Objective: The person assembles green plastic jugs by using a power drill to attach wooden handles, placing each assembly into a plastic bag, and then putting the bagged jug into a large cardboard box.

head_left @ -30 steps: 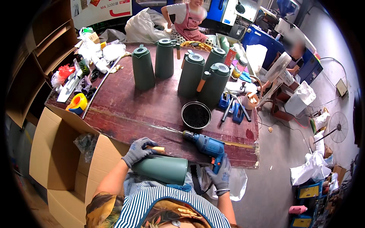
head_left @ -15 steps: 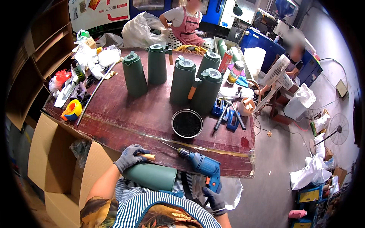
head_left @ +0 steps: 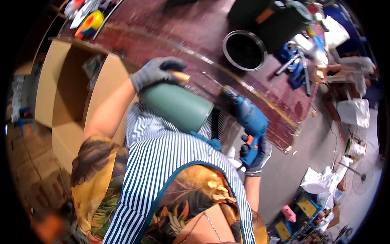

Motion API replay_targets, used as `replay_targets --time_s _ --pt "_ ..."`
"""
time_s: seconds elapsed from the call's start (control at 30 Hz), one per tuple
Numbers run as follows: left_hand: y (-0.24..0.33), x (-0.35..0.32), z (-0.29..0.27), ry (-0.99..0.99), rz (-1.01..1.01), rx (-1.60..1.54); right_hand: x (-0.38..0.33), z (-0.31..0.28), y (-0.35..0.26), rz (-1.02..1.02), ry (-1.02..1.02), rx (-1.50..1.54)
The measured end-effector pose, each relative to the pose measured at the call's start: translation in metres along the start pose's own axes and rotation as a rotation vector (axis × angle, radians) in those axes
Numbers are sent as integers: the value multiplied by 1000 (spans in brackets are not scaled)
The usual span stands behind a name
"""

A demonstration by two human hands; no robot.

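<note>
A dark green cylindrical jug (head_left: 178, 103) lies on its side across my lap, its flat end toward the right. My left hand (head_left: 156, 73), in a grey work glove, grips it at the upper side, fingers curled over its wooden handle (head_left: 181, 76). My right hand (head_left: 255, 156), gloved too, wraps round the grip of a blue power drill (head_left: 251, 116) with an orange trigger. The drill's long thin bit (head_left: 212, 78) points up and left over the table's near edge, apart from the jug. The jug's lid end is hidden beneath my left hand and arm.
On the dark red table (head_left: 162, 32) stand a round pan of black material (head_left: 244, 51) and more green jugs (head_left: 280, 24). Blue-handled tools (head_left: 296, 67) lie to their right. An open cardboard box (head_left: 67, 89) is at my left; white bags (head_left: 319, 181) lie on the floor at right.
My view has tipped down and turned, and the picture is blurred. My right hand, earlier loosely at the drill's lower end, now closes round its grip. My left hand stays on the jug.
</note>
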State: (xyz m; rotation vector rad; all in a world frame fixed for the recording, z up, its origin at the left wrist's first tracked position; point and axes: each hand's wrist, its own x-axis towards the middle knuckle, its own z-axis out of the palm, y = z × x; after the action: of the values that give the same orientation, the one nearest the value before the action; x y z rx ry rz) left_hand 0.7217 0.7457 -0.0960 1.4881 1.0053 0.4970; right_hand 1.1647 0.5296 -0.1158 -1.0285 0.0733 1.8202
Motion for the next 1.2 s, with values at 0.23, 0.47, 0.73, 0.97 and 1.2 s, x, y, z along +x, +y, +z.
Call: replay_targets --time_s 0.23,0.47,0.73,0.97,1.2 --pt "-10 -16 1 43 -92 -76 -13 -44 -35 161 -108 65" --pt "-2 -4 -1 9 -111 -44 5 -31 -42 192 -121 55" --pt "-2 -3 -5 -9 -130 -4 21 -11 -43 224 -184 -26" --pt "-8 -2 -7 -33 -101 -92 36 23 -33 230 -130 -29" --pt "-9 1 -9 -40 -101 -72 38 18 -20 185 -104 -94"
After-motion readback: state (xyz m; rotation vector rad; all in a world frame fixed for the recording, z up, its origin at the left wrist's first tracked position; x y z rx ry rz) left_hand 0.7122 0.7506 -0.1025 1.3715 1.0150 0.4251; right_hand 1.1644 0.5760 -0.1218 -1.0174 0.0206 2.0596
